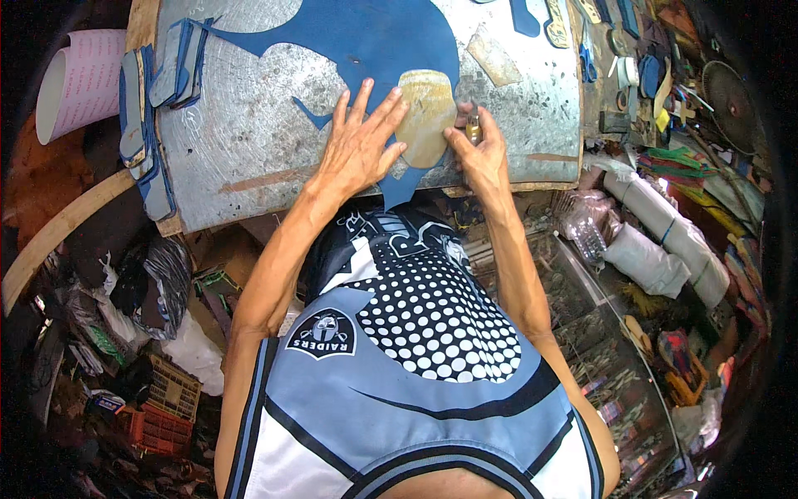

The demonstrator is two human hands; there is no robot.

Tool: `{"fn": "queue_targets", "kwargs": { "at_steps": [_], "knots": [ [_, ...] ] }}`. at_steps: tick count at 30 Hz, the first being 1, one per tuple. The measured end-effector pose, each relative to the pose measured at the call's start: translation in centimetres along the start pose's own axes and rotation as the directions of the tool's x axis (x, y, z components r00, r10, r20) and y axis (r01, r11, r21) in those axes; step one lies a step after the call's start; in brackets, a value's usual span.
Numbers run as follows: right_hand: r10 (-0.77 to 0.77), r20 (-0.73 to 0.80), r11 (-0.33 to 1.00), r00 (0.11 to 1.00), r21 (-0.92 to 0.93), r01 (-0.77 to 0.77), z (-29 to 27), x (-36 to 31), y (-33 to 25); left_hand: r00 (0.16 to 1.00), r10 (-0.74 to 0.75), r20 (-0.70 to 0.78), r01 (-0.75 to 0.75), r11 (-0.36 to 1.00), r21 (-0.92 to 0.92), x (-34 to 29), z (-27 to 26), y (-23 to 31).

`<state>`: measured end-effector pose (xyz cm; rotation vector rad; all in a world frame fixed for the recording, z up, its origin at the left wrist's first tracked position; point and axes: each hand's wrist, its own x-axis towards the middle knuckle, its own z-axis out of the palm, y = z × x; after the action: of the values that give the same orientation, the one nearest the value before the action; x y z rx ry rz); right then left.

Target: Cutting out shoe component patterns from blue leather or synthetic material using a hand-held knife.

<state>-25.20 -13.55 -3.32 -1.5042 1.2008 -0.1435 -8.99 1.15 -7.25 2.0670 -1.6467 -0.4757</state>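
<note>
A tan, worn flat template [426,125] with a rounded narrow lower end lies on an irregular blue sheet of material [332,37]. My left hand [359,137] rests flat with fingers spread, its fingertips on the blue sheet and against the template's left edge. At the template's right edge, my right hand [485,158] is closed around a small tool [473,126] with a shiny metal and yellowish body. Its working end is hidden by my fingers. A pointed tail of the blue sheet hangs over the table's near edge.
The metal-topped table [224,141] carries stacked blue cut pieces [176,62] at left and a tan scrap [493,55] right of the sheet. Blue-handled scissors [588,62] lie at the right. A printed paper roll [79,87] stands left; a red crate [162,428] sits below.
</note>
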Motion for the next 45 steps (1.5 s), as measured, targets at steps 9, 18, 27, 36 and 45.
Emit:
{"fn": "queue_targets", "kwargs": {
  "at_steps": [9,18,27,36,45],
  "knots": [
    [-0.271,0.273,0.884,0.923,-0.309,0.351,-4.5,-6.2,-3.6,1.0,-0.007,-0.02,-0.003,0.89,-0.455,-3.0,-3.3,5.7],
    [0.2,-0.164,0.973,0.966,0.15,-0.176,-1.9,-7.7,-2.7,0.763,-0.422,0.489,0.383,-0.315,-0.868,-3.6,0.1,5.8],
    [0.039,-0.093,0.969,0.995,0.247,-0.015,-0.1,-1.9,-0.9,0.866,-0.443,0.232,0.5,0.762,-0.411,1.1,-3.9,2.7],
    [-0.079,-0.148,0.997,0.986,-0.034,0.075,0.9,-1.0,0.7,0.994,0.016,-0.11,-0.025,0.996,-0.083,-0.7,-0.6,0.7],
    [-0.017,-0.037,0.973,0.999,-0.229,0.008,-0.8,-1.8,-0.5,0.992,0.006,-0.127,-0.02,0.994,-0.106,-1.4,-0.4,1.0]
  ]
}}
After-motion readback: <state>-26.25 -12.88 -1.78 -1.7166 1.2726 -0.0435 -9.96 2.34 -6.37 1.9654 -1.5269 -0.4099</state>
